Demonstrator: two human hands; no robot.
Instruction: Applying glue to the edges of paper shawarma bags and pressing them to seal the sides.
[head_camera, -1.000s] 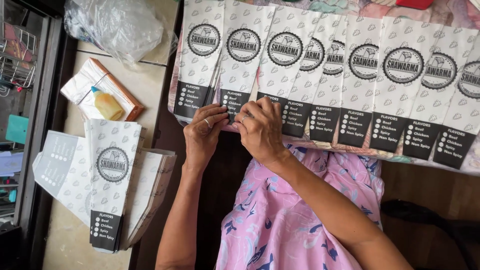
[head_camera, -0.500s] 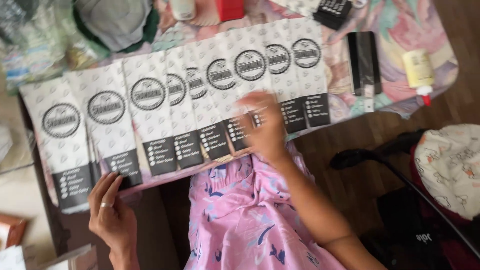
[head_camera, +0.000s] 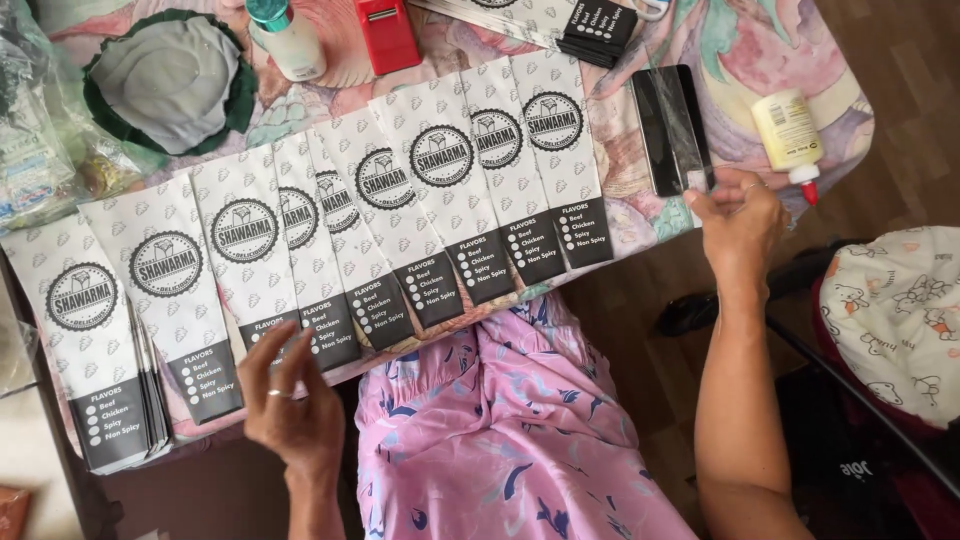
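A row of several long white paper bags (head_camera: 400, 200) with round black emblems and black bottom bands lies overlapping along the table's near edge. My left hand (head_camera: 285, 405), a ring on one finger, rests its fingertips on the bottom band of one bag near the left. My right hand (head_camera: 738, 222) has reached to the right and touches the near end of a black strip (head_camera: 670, 125) wrapped in clear film, fingers pinching at its corner. A small glue bottle (head_camera: 790, 135) with a red tip lies just right of the strip.
A patterned cloth (head_camera: 830, 60) covers the table. At the back are a grey-green round cap (head_camera: 170, 85), a white bottle with teal lid (head_camera: 285, 35), a red box (head_camera: 388, 32) and another bag stack (head_camera: 560, 20). A printed cushion (head_camera: 895, 310) sits right.
The view has swung right along the bag row. My right hand left the bags and moved right to the black strip. My left hand rose back onto a bag's lower end.
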